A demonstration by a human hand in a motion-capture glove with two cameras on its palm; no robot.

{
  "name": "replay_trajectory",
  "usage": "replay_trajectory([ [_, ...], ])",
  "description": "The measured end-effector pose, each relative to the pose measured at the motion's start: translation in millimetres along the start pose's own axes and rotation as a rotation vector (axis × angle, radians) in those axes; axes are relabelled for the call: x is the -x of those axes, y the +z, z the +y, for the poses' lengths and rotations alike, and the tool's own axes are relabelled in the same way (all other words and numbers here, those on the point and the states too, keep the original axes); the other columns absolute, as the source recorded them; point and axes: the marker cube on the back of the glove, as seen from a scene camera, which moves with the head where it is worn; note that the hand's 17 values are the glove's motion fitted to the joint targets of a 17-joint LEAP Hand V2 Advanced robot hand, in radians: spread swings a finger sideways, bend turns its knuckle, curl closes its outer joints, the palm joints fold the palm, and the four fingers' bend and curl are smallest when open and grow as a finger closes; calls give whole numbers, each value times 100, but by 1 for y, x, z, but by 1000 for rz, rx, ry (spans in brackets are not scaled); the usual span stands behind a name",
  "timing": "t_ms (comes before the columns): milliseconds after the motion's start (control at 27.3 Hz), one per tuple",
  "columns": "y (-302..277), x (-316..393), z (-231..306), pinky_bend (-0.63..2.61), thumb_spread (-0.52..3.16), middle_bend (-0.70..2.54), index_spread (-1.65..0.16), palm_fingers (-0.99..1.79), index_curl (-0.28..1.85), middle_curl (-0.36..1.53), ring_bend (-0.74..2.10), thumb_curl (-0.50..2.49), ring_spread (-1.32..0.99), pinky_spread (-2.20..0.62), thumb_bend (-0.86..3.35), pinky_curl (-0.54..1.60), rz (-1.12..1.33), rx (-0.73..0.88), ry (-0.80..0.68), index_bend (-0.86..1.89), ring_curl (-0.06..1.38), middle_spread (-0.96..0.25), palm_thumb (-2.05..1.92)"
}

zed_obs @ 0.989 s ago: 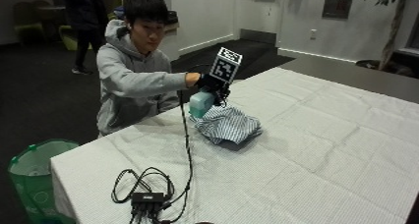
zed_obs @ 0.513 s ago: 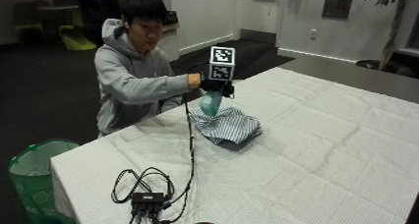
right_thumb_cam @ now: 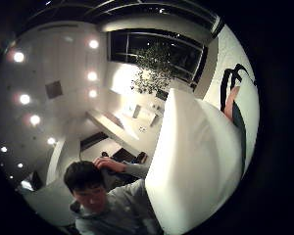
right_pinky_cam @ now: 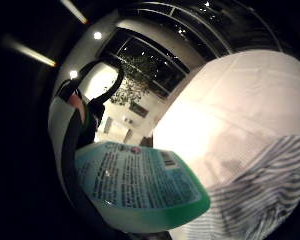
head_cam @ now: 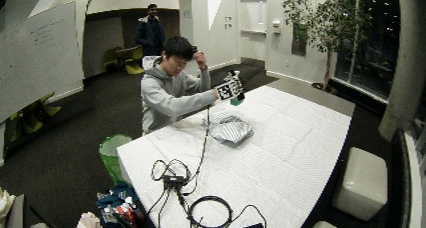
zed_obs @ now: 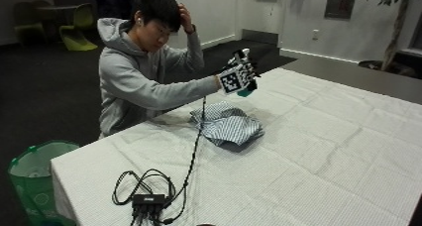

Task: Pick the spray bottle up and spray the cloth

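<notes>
Lifted clear of the cloth since a moment ago, the spray bottle (zed_obs: 244, 90) now hangs in the air above the table (zed_obs: 342, 151), where half a second back it stood low, right over the striped folds. The gloved right hand (zed_obs: 237, 77) has risen with it and drifted toward the far side of the table, and the whole outside picture has shifted too, so part of that change is the camera's. The person's bare hand (zed_obs: 184, 15) is up at the head and takes no part.

From the outside view only a green sliver of the bottle shows below the glove, so the grip is hard to read there; the little-finger palm view shows the bottle's label (right_pinky_cam: 140, 177) filling the near field beside a strapped finger, which suggests the fingers are wrapped round the bottle's body, though I cannot see the trigger or the nozzle.

What the next move turns on is direction: the cloth (zed_obs: 227, 127) lies crumpled on the table below the hand and toward the person's side, well apart from the bottle. The bottle's long axis looks tilted rather than upright. To wet the cloth, the nozzle probably has to point down and back at it.
</notes>
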Motion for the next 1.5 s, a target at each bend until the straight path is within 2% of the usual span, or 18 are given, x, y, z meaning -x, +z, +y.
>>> replay_trajectory([
  [293,58,-67,2,31,19,67,-14,131,58,51,55,76,-15,-28,-3,43,37,5,61,53,45,-4,94],
  [476,65,-102,37,30,20,65,-14,131,58,51,52,77,-14,-28,-3,42,168,275,93,53,45,-4,93],
  [806,84,-108,13,31,22,62,-14,128,58,50,47,77,-13,-24,-3,41,141,160,99,50,44,-4,93],
  [879,77,-111,14,36,26,55,-15,109,56,48,45,77,-14,-20,-3,42,194,208,103,39,43,-5,93],
  [989,65,-106,18,48,44,45,-19,75,50,46,45,76,-11,-16,-3,46,205,258,115,8,44,-5,91],
  [1136,45,-96,32,55,59,31,-25,41,43,42,45,72,-10,-8,-5,49,209,325,137,0,45,-7,87],
  [1209,37,-92,44,57,65,28,-27,35,38,41,44,70,-9,-4,-5,48,214,379,150,1,44,-7,85],
  [1355,23,-83,53,58,73,25,-29,33,32,39,43,68,-9,0,-4,45,228,383,150,4,40,-7,83],
  [1502,18,-73,51,57,79,25,-30,32,28,38,44,65,-8,4,-3,43,217,303,142,6,39,-7,82],
])
